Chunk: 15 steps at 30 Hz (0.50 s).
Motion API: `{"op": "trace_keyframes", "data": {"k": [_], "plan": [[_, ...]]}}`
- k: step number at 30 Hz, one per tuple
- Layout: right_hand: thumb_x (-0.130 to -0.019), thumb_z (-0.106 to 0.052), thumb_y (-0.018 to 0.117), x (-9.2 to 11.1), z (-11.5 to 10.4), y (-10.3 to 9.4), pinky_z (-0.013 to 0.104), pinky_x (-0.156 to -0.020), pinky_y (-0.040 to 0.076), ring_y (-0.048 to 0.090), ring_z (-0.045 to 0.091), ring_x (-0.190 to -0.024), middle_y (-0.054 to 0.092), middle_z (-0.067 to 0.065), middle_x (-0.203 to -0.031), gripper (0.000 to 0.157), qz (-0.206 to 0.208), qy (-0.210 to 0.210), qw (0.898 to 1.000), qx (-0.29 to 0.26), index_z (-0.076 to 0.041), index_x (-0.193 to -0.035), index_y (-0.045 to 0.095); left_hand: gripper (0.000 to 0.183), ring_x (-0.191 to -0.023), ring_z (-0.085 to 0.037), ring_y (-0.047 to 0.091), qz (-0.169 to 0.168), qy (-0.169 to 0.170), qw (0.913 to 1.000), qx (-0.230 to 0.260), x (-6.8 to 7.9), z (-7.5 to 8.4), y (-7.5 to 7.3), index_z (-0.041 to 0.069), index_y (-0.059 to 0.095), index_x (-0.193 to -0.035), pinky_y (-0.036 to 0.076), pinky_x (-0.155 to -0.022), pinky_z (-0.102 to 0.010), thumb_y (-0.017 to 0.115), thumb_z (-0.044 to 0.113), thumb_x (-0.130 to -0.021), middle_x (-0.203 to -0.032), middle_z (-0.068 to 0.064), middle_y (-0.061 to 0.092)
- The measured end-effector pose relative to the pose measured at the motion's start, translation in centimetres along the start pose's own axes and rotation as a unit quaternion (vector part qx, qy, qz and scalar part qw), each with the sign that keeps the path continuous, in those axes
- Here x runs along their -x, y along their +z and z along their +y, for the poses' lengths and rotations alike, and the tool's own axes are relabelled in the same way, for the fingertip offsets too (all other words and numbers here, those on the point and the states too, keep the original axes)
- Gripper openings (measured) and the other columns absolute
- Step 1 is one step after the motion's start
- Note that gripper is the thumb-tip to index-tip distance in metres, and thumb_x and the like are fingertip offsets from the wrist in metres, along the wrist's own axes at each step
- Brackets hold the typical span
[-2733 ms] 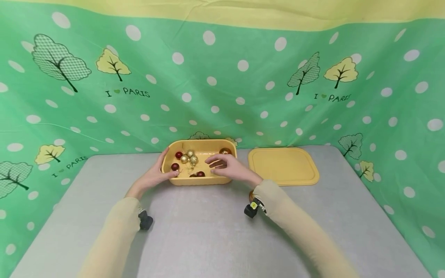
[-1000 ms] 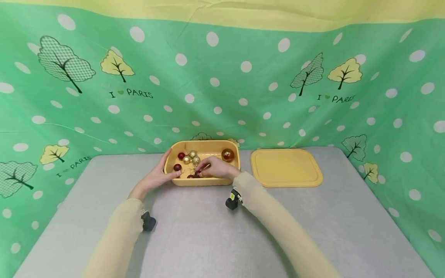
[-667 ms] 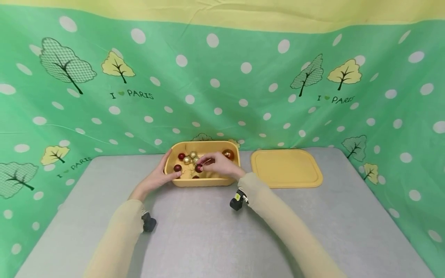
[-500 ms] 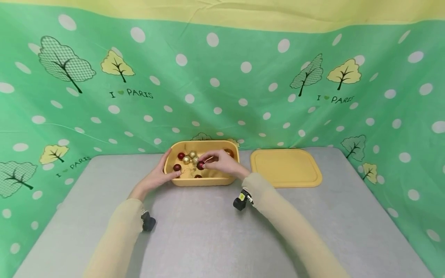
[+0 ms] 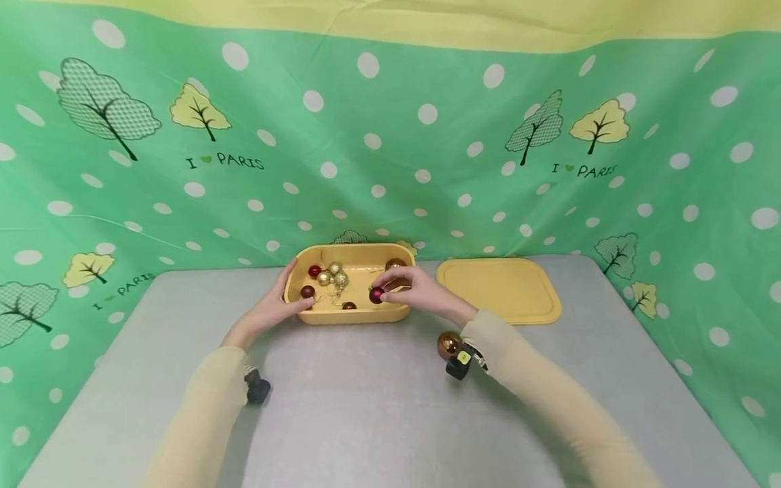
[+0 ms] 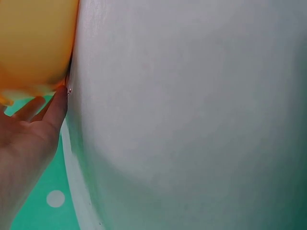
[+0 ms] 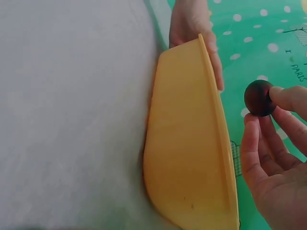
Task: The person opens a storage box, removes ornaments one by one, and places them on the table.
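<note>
Yellow box [image 5: 338,317] holds red balls [image 5: 308,291], gold balls [image 5: 324,278]; left hand [image 5: 268,310] grips it, right hand [image 5: 421,291] pinches dark-red ball [image 5: 375,295].

smooth plastic box [image 7: 187,129], glossy brown ball [image 5: 449,344]

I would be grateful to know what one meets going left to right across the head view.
Left hand → cluster of gold balls → dark red ball held in a fingertip grip → right hand → yellow lid.
</note>
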State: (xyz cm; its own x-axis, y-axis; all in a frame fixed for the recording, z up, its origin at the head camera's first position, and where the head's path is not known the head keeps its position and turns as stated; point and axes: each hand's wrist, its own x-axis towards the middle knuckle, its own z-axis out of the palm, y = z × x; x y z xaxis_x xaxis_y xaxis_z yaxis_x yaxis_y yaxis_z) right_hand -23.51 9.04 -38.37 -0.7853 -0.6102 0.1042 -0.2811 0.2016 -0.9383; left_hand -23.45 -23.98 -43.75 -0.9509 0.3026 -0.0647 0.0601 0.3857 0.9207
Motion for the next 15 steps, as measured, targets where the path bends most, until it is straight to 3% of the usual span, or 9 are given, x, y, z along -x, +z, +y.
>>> {"op": "trace_keyframes", "data": {"k": [7, 15], "plan": [[-0.086, 0.000, 0.067, 1.9, 0.1, -1.1, 0.030, -0.083, 0.051, 0.064, 0.025, -0.095, 0.067, 0.011, -0.106, 0.027, 0.013, 0.024, 1.000, -0.005, 0.003, -0.113, 0.066, 0.104, -0.142, -0.045, 0.004, 0.000, 0.001, 1.0000, -0.002, -0.1, 0.1, 0.0, 0.020, -0.008, -0.156, 0.011, -0.112, -0.057, 0.070, 0.019, -0.088, -0.158, -0.023, -0.006], [-0.088, 0.000, 0.066, 4.4, 0.8, -2.5, 0.032, -0.086, 0.052, 0.063, 0.026, -0.098, 0.067, 0.013, -0.108, 0.025, 0.033, 0.010, 0.999, 0.017, 0.004, -0.113, 0.066, 0.104, -0.142, -0.044, 0.004, 0.002, 0.002, 1.0000, -0.005, -0.1, 0.0, 0.1, 0.018, -0.008, -0.156, 0.010, -0.112, -0.057, 0.071, 0.019, -0.088, -0.158, -0.022, -0.006]]}}
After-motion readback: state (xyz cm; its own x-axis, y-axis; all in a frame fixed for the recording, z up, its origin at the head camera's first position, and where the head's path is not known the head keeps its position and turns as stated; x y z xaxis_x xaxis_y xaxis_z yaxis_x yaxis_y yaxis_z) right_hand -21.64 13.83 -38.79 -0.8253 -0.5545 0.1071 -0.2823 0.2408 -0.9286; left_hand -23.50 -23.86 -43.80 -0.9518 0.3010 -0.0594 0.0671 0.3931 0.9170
